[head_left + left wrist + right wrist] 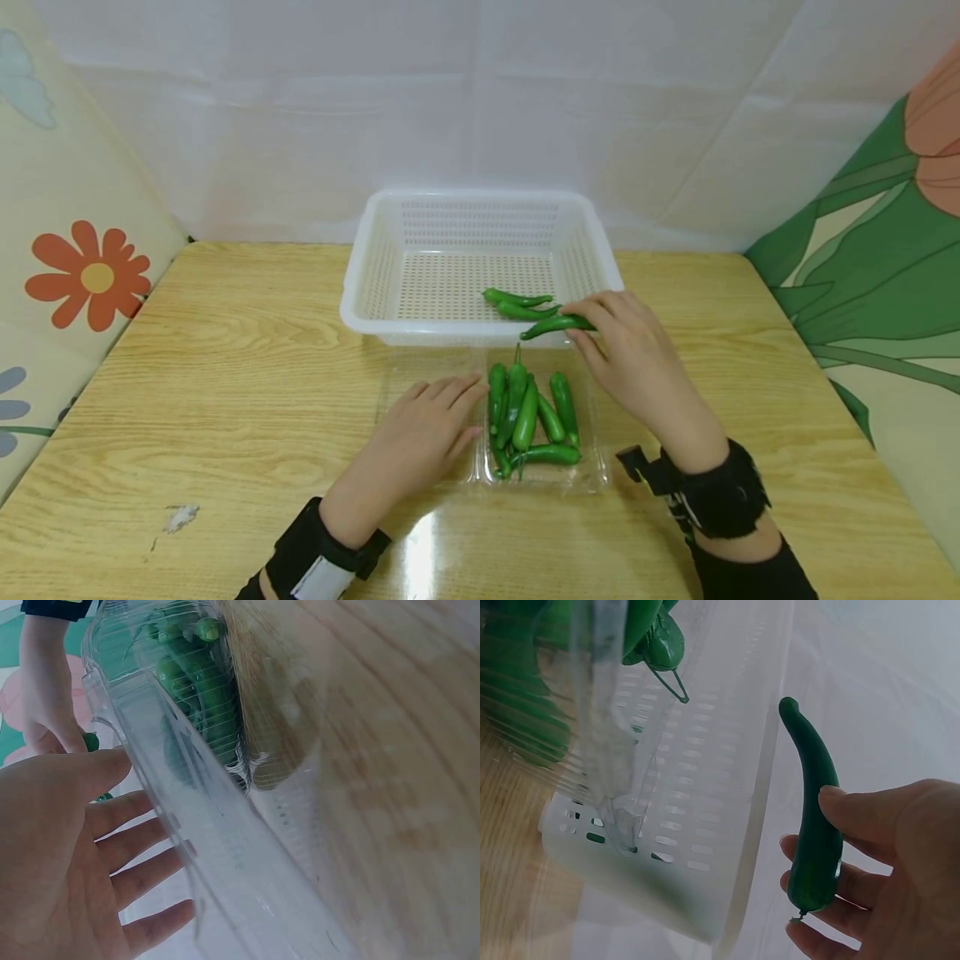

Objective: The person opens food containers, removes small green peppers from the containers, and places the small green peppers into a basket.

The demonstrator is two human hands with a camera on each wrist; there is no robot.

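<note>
My right hand (636,360) pinches a curved green chili pepper (551,326) between thumb and fingers, over the front rim of a white perforated plastic basket (450,328). The right wrist view shows the same pepper (814,817) gripped near its stem end, its slim tip pointing away from the palm. Two more green peppers (516,297) lie on the basket floor, at its front right. A clear plastic clamshell box (597,475) sits before the basket, its right half holding several green peppers (527,417). My left hand (429,427), fingers extended, rests at the box's middle edge.
The wooden table (247,400) carries the box and basket, with a worn patch (182,518) at front left. A white cloth (300,125) hangs behind the basket. Panels with painted flowers (97,277) stand along both sides.
</note>
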